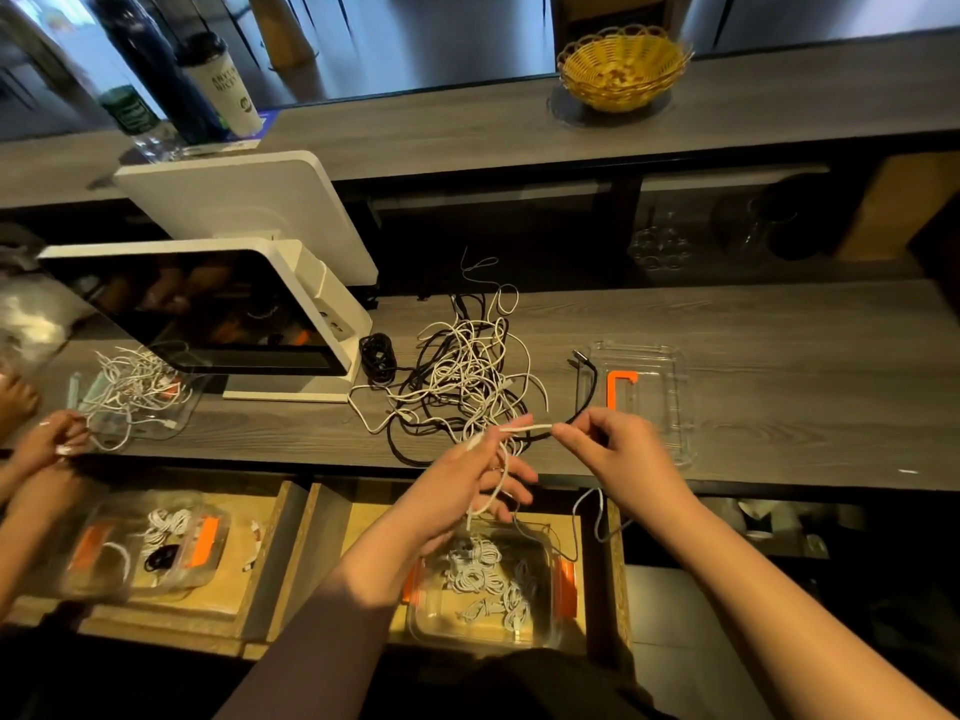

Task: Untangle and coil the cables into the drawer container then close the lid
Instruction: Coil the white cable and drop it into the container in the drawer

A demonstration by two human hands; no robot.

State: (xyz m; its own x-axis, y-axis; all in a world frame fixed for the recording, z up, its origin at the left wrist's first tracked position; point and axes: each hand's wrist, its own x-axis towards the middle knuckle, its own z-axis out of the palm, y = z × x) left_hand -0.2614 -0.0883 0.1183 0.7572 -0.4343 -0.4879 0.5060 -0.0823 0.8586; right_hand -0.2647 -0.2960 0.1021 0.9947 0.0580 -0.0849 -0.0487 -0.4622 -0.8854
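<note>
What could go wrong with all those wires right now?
The white cable pinched between the left hand and right hand still runs into the tangled pile; pulling might tighten knots. Its loose end dangles over the container and could snag the coils already inside.

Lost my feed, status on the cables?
Left hand and right hand both pinch a white cable. Container holds coils, lid off. Tangle remains on counter.
</note>
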